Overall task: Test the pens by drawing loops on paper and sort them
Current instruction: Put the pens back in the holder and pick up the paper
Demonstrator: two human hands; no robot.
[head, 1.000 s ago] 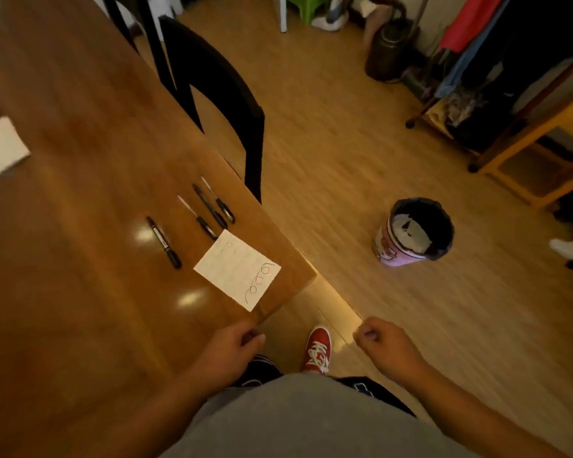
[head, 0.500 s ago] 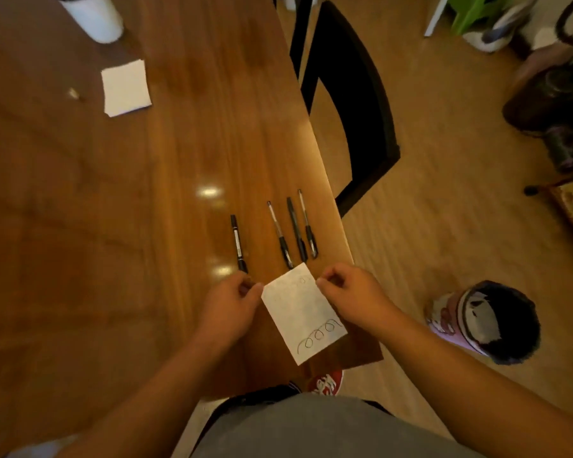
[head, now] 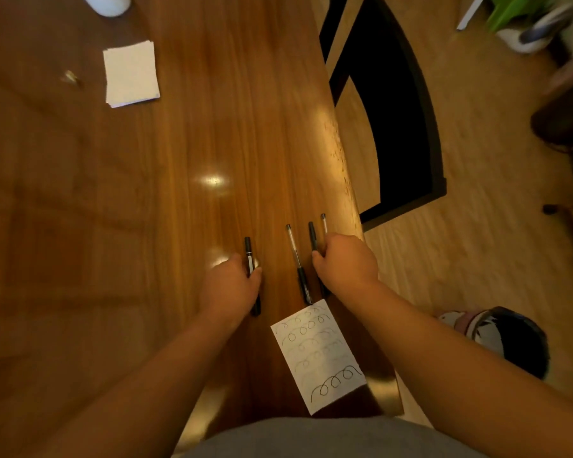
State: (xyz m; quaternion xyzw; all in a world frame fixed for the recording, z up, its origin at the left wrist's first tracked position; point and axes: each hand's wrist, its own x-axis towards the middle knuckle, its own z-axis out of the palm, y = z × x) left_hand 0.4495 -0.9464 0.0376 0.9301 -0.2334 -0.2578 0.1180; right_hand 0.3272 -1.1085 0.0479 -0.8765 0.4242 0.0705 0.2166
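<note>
My left hand [head: 232, 285] is curled over the black pen [head: 249, 256], thumb on one side and fingers across the other. Its cap end sticks out beyond my knuckles and its other end shows back under my wrist. The pen lies flat on the table [head: 179, 226]. My right hand [head: 344, 262] is closed down too, thumb pressed to the near side of the dark pen [head: 312, 234], whose far end pokes out ahead of my fingers. Just outside that grip, touching or nearly touching it, the thin clear pen [head: 324, 223] runs in under my knuckles, and I cannot tell whether I hold that one as well. Between my two hands, apart from both, lies the clear-barrelled pen [head: 294, 252] with its dark grip end pointing back at me. The paper [head: 318, 355] sits behind both grips, between my forearms and closer to the right one, tilted. It has faint rows of loops and one bold row along the edge nearest me, and its far corner comes close to the tip of the middle pen. Well ahead of my left grip is a stack of white paper [head: 131, 72], and farther still a white cup [head: 106, 3]. Off the table, beyond my right hand, stands a black chair [head: 407, 94], and outside my right forearm a bin [head: 510, 342] sits on the floor.
</note>
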